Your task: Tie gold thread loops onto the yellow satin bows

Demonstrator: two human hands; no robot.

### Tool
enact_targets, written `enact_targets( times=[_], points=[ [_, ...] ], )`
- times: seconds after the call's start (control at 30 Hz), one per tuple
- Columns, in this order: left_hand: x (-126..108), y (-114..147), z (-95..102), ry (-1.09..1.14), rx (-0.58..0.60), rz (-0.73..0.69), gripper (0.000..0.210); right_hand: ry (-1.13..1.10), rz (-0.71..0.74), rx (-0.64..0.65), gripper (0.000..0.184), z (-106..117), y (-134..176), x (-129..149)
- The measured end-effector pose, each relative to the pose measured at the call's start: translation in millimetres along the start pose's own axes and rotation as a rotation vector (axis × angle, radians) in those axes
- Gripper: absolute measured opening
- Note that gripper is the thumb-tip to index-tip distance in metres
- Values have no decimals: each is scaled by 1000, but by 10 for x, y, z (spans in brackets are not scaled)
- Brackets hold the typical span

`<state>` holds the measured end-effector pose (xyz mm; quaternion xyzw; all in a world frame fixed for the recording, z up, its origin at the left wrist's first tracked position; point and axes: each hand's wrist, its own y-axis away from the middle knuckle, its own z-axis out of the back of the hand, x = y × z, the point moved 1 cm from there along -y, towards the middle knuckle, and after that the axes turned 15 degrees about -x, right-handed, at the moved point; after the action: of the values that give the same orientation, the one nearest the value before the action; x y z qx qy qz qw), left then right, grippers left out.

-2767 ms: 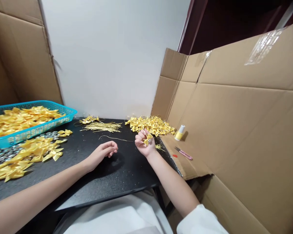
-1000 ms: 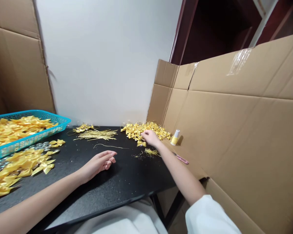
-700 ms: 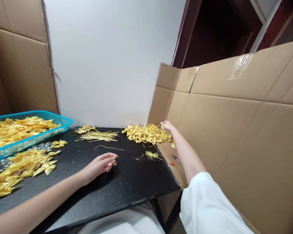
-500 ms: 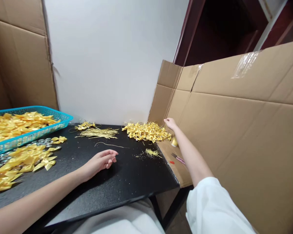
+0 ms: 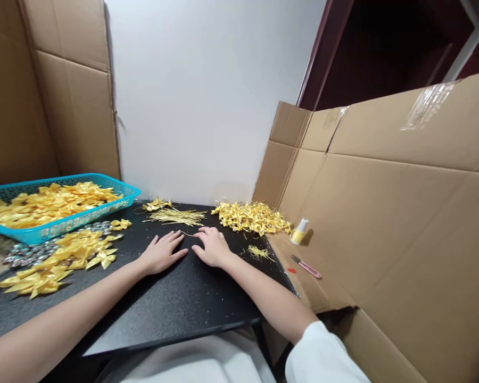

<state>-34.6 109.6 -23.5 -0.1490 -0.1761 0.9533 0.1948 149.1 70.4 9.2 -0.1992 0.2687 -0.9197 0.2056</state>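
Observation:
Both of my hands rest palm down on the black table, fingers spread. Between their fingertips runs a thin gold cord; its ends are hidden by or near the fingers. My left hand is beside the cord's left end, and my right hand has its fingertips at the right end. Whether the fingers press on the cord I cannot tell. Just beyond lies a bundle of straight gold ties. A heap of yellow ribbon bows with cords sits past my right hand.
At left stands a blue basket of yellow ribbon bows, with loose bows and silvery beads before it. At right are thread scraps, pink-handled snips and a yellow bottle. Cardboard panels wall the right side.
My right hand has come from beside the bow heap at right to the cord. My left hand has moved forward and its curled fingers have spread flat. The view has shifted left.

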Motion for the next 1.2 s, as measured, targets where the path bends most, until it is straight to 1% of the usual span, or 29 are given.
enact_targets(
  times=[0.03, 0.1, 0.2, 0.27, 0.4, 0.47, 0.53, 0.63, 0.67, 0.7, 0.8, 0.87, 0.93, 1.0, 1.07, 1.2],
  points=[
    [-10, 3, 3, -4, 20, -2, 67, 13, 2, 14, 43, -49, 11, 2],
    [-39, 9, 26, -11, 41, -2, 68, 28, -46, 60, 50, -124, 30, -44],
    [-68, 14, 52, -26, 55, 5, 69, 10, -112, 161, 58, -209, 52, -142],
    [-66, 12, 39, -27, 38, 12, 69, -20, -74, 212, 60, -244, 62, -175],
    [-15, -11, -12, -19, -18, 35, 68, -80, 23, 258, 61, -238, 85, -174],
    [43, -38, 4, -56, -38, 61, 68, -110, 31, 268, 60, -209, 99, -166],
    [135, -71, 71, -130, -98, 94, 65, -138, 21, 261, 58, -184, 114, -164],
    [308, -104, 229, -252, -276, 147, 56, -182, -3, 220, 52, -180, 128, -186],
    [360, -107, 277, -284, -305, 164, 55, -200, -12, 197, 50, -189, 129, -200],
    [403, -107, 315, -309, -307, 183, 53, -219, -21, 168, 49, -199, 127, -216],
    [449, -94, 359, -319, -230, 200, 48, -263, -68, 49, 42, -221, 99, -282],
    [418, -85, 335, -271, -182, 134, 47, -279, -123, -62, 38, -209, 68, -337],
    [368, -76, 287, -206, -138, 34, 47, -290, -176, -190, 36, -176, 41, -394],
    [334, -68, 242, -159, -102, -11, 46, -296, -200, -284, 33, -141, 29, -440],
    [320, -63, 221, -132, -75, -9, 46, -294, -199, -320, 29, -123, 34, -463],
    [335, -79, 263, -66, -35, 9, 46, -266, -176, -290, 21, -133, 65, -435]
  ],
)
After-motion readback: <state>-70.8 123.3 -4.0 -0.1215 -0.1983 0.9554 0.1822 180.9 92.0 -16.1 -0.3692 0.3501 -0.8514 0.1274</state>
